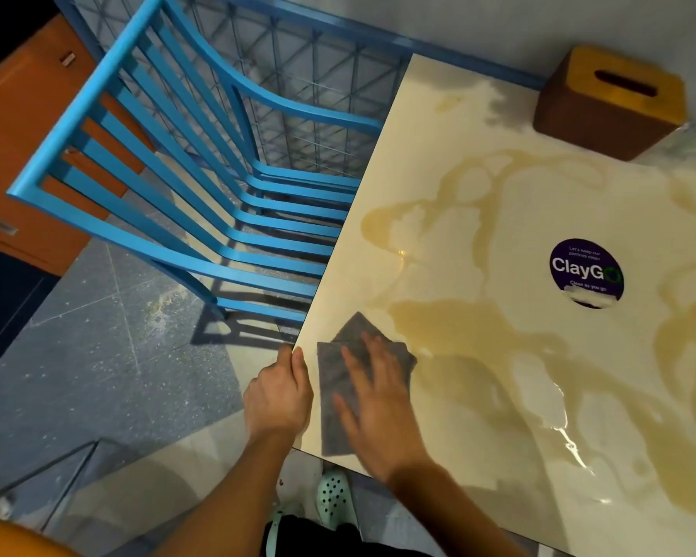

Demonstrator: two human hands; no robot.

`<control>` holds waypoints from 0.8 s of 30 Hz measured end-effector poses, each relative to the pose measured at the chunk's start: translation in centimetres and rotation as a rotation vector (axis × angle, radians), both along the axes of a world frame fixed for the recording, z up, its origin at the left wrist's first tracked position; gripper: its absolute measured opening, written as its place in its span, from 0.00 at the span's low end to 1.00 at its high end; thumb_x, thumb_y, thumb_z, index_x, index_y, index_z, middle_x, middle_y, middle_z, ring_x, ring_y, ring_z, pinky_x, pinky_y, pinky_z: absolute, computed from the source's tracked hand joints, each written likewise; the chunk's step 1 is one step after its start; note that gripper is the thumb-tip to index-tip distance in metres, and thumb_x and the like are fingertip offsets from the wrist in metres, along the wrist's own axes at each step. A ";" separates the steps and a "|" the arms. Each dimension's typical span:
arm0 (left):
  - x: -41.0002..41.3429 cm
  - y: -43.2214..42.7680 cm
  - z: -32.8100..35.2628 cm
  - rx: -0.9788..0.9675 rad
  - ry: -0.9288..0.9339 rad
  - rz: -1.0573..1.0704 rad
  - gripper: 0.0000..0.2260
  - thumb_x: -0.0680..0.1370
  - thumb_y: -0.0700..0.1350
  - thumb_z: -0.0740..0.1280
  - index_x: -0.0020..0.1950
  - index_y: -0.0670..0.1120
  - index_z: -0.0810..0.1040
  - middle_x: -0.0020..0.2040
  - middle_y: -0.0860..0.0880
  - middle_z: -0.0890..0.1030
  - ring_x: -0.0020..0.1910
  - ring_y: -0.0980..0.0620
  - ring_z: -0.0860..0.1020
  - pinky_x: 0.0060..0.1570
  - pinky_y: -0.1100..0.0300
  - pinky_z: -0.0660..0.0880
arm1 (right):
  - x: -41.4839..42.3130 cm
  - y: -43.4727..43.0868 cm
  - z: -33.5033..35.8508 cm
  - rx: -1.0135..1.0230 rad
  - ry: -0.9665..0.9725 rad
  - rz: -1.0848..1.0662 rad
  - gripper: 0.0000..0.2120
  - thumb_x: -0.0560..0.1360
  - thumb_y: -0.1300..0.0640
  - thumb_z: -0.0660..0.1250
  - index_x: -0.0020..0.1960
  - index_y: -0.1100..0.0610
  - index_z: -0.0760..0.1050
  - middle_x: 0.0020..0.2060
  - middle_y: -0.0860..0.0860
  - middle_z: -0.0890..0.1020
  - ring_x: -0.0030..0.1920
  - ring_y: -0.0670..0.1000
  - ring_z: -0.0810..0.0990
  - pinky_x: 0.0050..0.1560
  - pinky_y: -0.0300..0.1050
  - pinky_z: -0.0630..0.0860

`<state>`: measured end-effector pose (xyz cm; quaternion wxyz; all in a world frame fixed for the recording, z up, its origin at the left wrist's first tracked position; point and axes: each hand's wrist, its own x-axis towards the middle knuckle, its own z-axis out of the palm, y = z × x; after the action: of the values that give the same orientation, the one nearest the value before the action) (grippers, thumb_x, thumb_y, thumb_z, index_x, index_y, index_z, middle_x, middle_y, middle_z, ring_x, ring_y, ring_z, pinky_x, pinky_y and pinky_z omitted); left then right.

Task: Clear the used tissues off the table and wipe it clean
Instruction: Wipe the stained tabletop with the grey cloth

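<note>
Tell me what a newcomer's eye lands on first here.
The wide yellowish spill, spread in streaks and pools over much of the cream table, stands out first. At the table's near left corner, the right hand presses flat on a grey cloth close beside the spill. Left of the table, a bright blue chair also catches the eye.

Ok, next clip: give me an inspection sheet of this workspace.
Surface: cream table, streaked with a wet yellowish spill.
Job's things: grey cloth lying flat at the near corner; used tissues, nothing seen.
Clutter: tissue box at the far edge; round sticker.
Hands: left hand grips the table edge; right hand presses flat on the cloth.
Cables: nothing seen.
Surroundings: blue chair beside the table; orange cabinets beyond.
</note>
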<state>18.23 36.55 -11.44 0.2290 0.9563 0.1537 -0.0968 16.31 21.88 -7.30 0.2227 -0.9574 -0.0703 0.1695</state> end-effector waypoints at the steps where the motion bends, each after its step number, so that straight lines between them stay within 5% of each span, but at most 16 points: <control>1: 0.0 0.0 0.0 -0.002 -0.005 0.002 0.20 0.83 0.56 0.44 0.58 0.48 0.72 0.42 0.45 0.82 0.41 0.42 0.81 0.45 0.48 0.78 | -0.3 0.9 -1.1 -0.056 0.002 -0.001 0.30 0.81 0.42 0.47 0.80 0.48 0.42 0.78 0.50 0.37 0.78 0.51 0.35 0.78 0.53 0.41; 7: 0.0 0.1 -0.5 -0.023 -0.009 0.004 0.24 0.82 0.57 0.44 0.62 0.46 0.73 0.43 0.44 0.82 0.42 0.43 0.81 0.47 0.47 0.79 | 4.6 0.3 -5.2 -0.168 -0.179 -0.018 0.30 0.81 0.43 0.42 0.79 0.50 0.35 0.79 0.54 0.40 0.77 0.51 0.33 0.75 0.51 0.35; 14: -0.1 0.2 -0.3 -0.037 0.008 0.015 0.22 0.83 0.56 0.47 0.62 0.46 0.74 0.43 0.46 0.81 0.41 0.46 0.81 0.46 0.49 0.80 | 2.2 -1.5 -4.3 -0.106 -0.159 0.084 0.30 0.82 0.42 0.48 0.80 0.48 0.42 0.79 0.49 0.42 0.77 0.48 0.34 0.76 0.48 0.33; 17: 0.0 0.0 -0.1 -0.044 0.000 0.023 0.21 0.83 0.56 0.48 0.59 0.45 0.75 0.43 0.45 0.82 0.40 0.44 0.81 0.45 0.50 0.80 | 0.6 -2.6 -3.6 -0.122 -0.213 0.070 0.28 0.79 0.43 0.55 0.77 0.49 0.56 0.78 0.52 0.56 0.77 0.51 0.50 0.77 0.52 0.50; 20: -0.1 -0.1 -0.2 -0.038 -0.008 0.020 0.23 0.82 0.57 0.46 0.57 0.46 0.75 0.42 0.44 0.82 0.40 0.44 0.81 0.44 0.50 0.80 | 3.3 -2.1 -3.0 -0.112 -0.248 0.030 0.19 0.76 0.48 0.61 0.65 0.52 0.71 0.66 0.53 0.71 0.66 0.54 0.68 0.68 0.53 0.68; 24: -0.1 -0.3 0.1 -0.031 0.005 0.027 0.21 0.82 0.57 0.46 0.57 0.47 0.75 0.42 0.47 0.82 0.40 0.46 0.82 0.45 0.50 0.81 | 6.3 -1.5 -1.6 -0.124 -0.252 0.041 0.09 0.72 0.52 0.62 0.49 0.53 0.76 0.47 0.49 0.75 0.50 0.54 0.75 0.54 0.50 0.69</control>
<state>18.10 36.29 -11.31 0.2446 0.9502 0.1659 -0.0983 22.64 20.40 -8.86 0.1490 -0.9814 -0.1068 0.0567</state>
